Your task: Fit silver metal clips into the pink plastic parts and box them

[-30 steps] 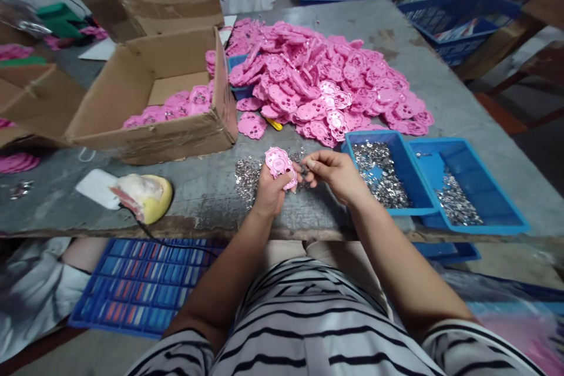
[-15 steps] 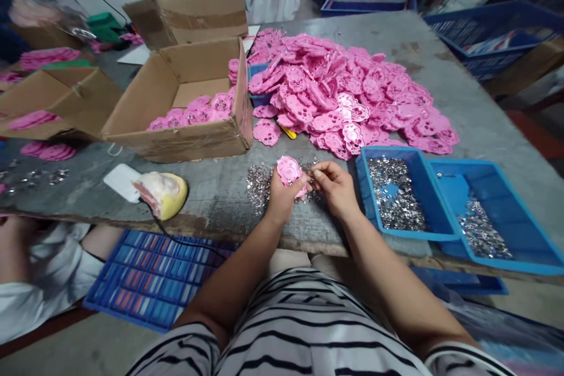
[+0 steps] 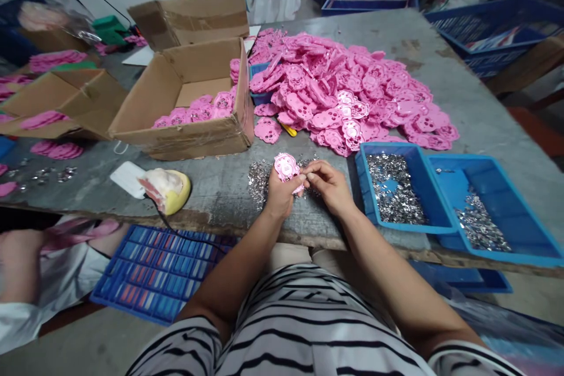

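1. the left hand pinches a pink plate between thumb and fingers, its face tilted up towards the wearer.
2. the right hand has thumb and forefinger pressed together at the plate's lower right; whether a small metal bit sits between them is too small to tell.
3. judging by this, the held plate is partway through its handling: it is up in the hands, out of both heap and box.
4. in the cardboard box, a few pink plates show silvery spots and look done; the pink heap outside is far bigger, so most seems left.
5. the held plate stands up out of the left hand's grip, just left of the right fingertips and above the desk.
6. loose metal bits lie on the desk just beside the left hand.
7. right of the right hand stands a blue tray of metal bits, with a second tray beside it.
8. the heap lies beyond both hands; the box is farther left.
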Tool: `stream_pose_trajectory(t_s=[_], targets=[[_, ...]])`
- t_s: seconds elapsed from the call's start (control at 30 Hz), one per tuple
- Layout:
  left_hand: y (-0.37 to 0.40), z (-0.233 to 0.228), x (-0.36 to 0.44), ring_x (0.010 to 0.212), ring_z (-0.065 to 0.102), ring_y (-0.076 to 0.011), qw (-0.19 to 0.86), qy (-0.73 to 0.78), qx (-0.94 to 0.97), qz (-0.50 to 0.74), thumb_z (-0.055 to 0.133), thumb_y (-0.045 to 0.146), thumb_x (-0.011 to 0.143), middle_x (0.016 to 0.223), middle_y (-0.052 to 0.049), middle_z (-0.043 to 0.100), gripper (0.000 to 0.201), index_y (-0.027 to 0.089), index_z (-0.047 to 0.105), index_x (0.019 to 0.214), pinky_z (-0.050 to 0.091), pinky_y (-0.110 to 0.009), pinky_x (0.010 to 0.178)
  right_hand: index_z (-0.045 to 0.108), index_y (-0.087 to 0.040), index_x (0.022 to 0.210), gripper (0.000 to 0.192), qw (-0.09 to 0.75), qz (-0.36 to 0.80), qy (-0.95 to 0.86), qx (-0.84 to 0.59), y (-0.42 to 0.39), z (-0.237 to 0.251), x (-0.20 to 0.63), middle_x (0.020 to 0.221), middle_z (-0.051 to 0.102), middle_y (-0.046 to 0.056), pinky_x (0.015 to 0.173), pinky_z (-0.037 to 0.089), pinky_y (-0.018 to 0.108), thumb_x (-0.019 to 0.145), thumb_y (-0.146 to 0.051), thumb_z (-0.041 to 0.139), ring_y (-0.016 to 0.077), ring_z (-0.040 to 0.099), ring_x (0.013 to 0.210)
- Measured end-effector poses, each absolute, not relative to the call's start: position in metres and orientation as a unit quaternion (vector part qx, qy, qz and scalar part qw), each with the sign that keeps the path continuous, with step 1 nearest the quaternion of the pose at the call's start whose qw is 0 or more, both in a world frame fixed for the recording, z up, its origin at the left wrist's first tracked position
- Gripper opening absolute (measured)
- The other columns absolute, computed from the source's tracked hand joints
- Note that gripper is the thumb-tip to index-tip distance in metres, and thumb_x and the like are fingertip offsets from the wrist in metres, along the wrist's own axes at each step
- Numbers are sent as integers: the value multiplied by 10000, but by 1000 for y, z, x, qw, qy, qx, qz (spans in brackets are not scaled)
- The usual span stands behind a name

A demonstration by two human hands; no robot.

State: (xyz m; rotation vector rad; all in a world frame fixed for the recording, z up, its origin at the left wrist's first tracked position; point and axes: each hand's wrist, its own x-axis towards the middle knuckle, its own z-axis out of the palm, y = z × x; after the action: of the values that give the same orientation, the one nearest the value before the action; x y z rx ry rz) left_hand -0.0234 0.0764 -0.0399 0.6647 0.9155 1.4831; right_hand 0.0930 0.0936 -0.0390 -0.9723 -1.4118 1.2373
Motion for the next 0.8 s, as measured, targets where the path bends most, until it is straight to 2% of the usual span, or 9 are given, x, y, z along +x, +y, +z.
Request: stream_pose_trajectory(t_s=[0.07, 0.13, 0.2, 0.3, 0.4, 0.67, 0.73, 0.8], targets=[[76, -40, -23, 495, 551, -82, 569, 406, 299, 650, 777, 212, 551, 696, 58, 601, 470, 215, 443, 882, 331, -185, 393, 639, -208, 799, 206, 487, 557, -538, -404, 92, -38, 93, 733, 580, -3, 607, 417, 269, 699, -385, 677, 121, 504, 616], [75, -41, -22, 497, 541, -81, 542, 418, 317, 656, 767, 196, 570, 688, 62, 604, 467, 222, 432, 894, 331, -188, 407, 632, -204, 830, 264, 479, 603, -485, -415, 92, -36, 93, 605, 537, -42, 487, 324, 232, 669, -403, 699, 92, 408, 486], [75, -42, -21, 489, 527, -79, 525, 426, 334, 657, 758, 190, 585, 680, 65, 605, 462, 228, 423, 901, 325, -189, 407, 615, -195, 792, 289, 479, 617, -456, -426, 91, -34, 94, 523, 489, -67, 446, 258, 221, 643, -419, 721, 79, 352, 438], [75, -44, -20, 488, 523, -78, 512, 438, 353, 649, 766, 202, 593, 671, 63, 606, 462, 230, 414, 889, 331, -183, 406, 567, -188, 662, 310, 474, 612, -468, -427, 92, -31, 95, 501, 493, -66, 443, 240, 224, 606, -429, 753, 65, 317, 428], [76, -45, -20, 490, 524, -74, 504, 449, 369, 640, 790, 246, 584, 665, 64, 601, 493, 229, 402, 887, 341, -174, 411, 552, -188, 619, 332, 459, 602, -493, -428, 93, -31, 96, 524, 526, -48, 462, 259, 236, 617, -459, 745, 68, 322, 446], [75, -45, -20, 493, 534, -77, 537, 436, 357, 628, 860, 416, 531, 699, 52, 603, 617, 227, 421, 921, 334, -173, 400, 511, -208, 681, 304, 428, 536, -577, -442, 96, -43, 101, 604, 518, -25, 580, 357, 275, 749, -479, 630, 123, 427, 574], [75, -44, -20, 536, 565, -106, 570, 409, 332, 631, 813, 556, 561, 713, 27, 612, 618, 220, 448, 931, 369, -195, 420, 495, -215, 693, 273, 447, 510, -585, -446, 96, -46, 101, 666, 516, -9, 641, 397, 296, 786, -455, 586, 143, 468, 637], [76, -44, -20, 644, 614, -158, 603, 381, 307, 630, 659, 736, 625, 736, -15, 622, 634, 203, 491, 926, 431, -233, 471, 506, -211, 688, 233, 469, 465, -605, -444, 95, -48, 101, 812, 543, 36, 780, 427, 335, 800, -406, 568, 175, 531, 800]])
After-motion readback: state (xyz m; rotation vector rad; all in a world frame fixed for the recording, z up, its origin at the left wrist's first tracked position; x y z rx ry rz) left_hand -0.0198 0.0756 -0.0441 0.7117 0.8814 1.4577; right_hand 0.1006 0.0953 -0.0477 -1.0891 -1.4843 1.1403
